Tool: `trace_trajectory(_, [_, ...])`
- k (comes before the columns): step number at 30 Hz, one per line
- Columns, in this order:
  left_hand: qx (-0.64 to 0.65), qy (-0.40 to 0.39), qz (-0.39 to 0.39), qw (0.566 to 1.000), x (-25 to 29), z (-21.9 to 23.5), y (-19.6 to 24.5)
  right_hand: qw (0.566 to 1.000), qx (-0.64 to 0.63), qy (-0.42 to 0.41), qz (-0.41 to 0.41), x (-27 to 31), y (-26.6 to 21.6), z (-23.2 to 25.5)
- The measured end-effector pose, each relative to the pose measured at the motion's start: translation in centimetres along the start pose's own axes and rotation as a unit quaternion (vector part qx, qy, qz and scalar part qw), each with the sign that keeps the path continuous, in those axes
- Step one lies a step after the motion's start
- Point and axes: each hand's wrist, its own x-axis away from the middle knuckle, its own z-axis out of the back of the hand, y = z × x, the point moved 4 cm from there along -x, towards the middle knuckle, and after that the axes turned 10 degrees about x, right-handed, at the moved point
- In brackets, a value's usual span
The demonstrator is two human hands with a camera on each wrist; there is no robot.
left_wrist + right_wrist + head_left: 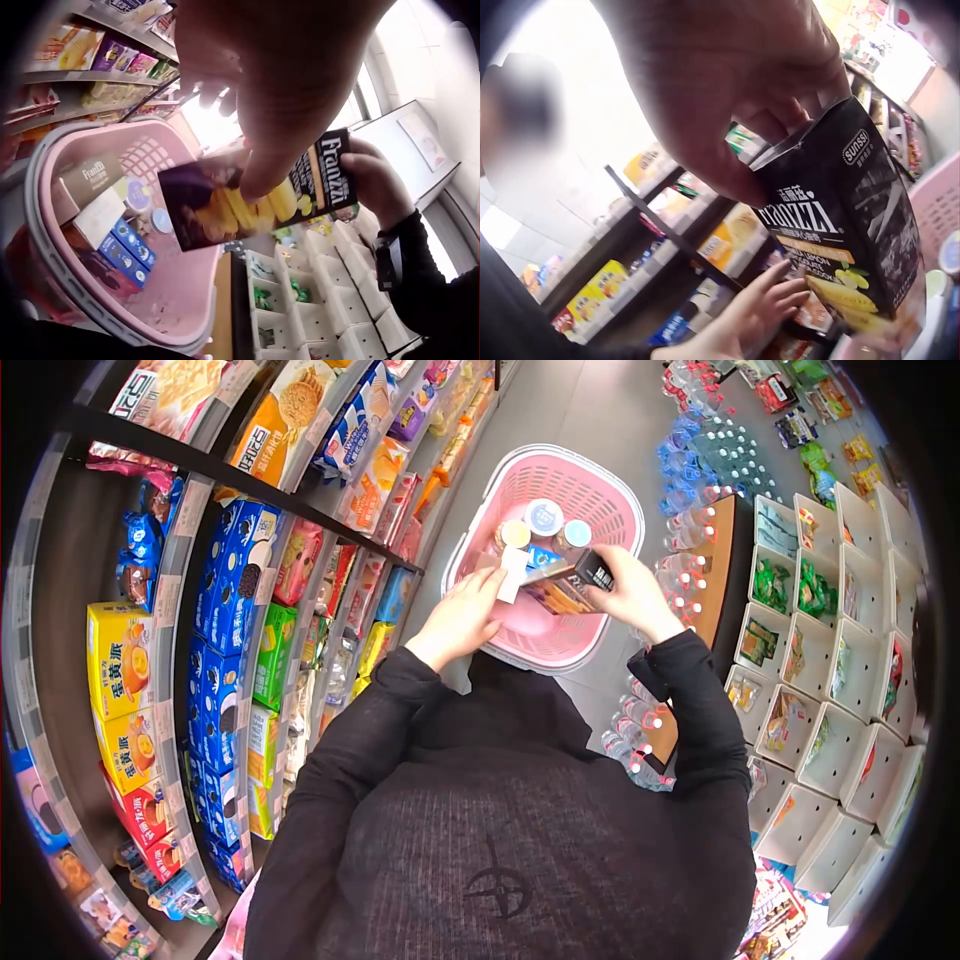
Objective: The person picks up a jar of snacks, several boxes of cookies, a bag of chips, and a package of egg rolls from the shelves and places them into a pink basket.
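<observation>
Our right hand (632,592) grasps the box (567,582) over the basket (620,510); left hand (462,616) released, steadying it; we lower it flat.

Your right hand (727,82) grips the top of a black Franzzi biscuit box (847,225); your left hand (757,307) reaches just below the box, snack shelves (660,232) behind.

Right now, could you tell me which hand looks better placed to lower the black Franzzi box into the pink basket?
Probably the right hand: it grips the Franzzi box above the pink basket, while the left hand only touches its end.
</observation>
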Motion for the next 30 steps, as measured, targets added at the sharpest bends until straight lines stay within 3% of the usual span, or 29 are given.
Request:
trace_trajectory(9, [-0.001, -0.036, 0.131, 0.991, 4.5, 1.0, -3.6, 0.984, 0.036, -0.169, 0.055, -1.3, 2.1, -12.5])
trace_trajectory(15, [0.012, -0.046, 0.178, 0.983, 6.6, 1.6, -3.3, 0.979, 0.067, -0.189, 0.048, -1.5, 3.3, -18.8])
trace_trajectory(19, [0.007, -0.039, 0.191, 0.981, 7.9, 2.3, -3.0, 0.982, 0.086, -0.17, 0.017, -1.6, 4.1, -20.7])
trace_trajectory(22, [-0.006, -0.02, 0.186, 0.982, 9.6, 2.0, -4.1, 0.986, 0.075, -0.133, 0.064, -1.9, 4.8, -22.1])
trace_trajectory(25, [-0.003, -0.014, 0.204, 0.979, 11.2, 2.6, -4.1, 0.977, 0.104, -0.184, 0.032, -2.0, 4.3, -22.0])
trace_trajectory(28, [-0.021, -0.006, 0.225, 0.974, 13.0, 4.6, -3.4, 0.976, 0.097, -0.193, 0.039, -2.5, 2.7, -21.2])
trace_trajectory(30, [-0.019, 0.032, 0.213, 0.976, 14.8, 4.4, -4.6, 0.975, 0.126, -0.177, 0.037, -2.7, 4.2, -22.5])
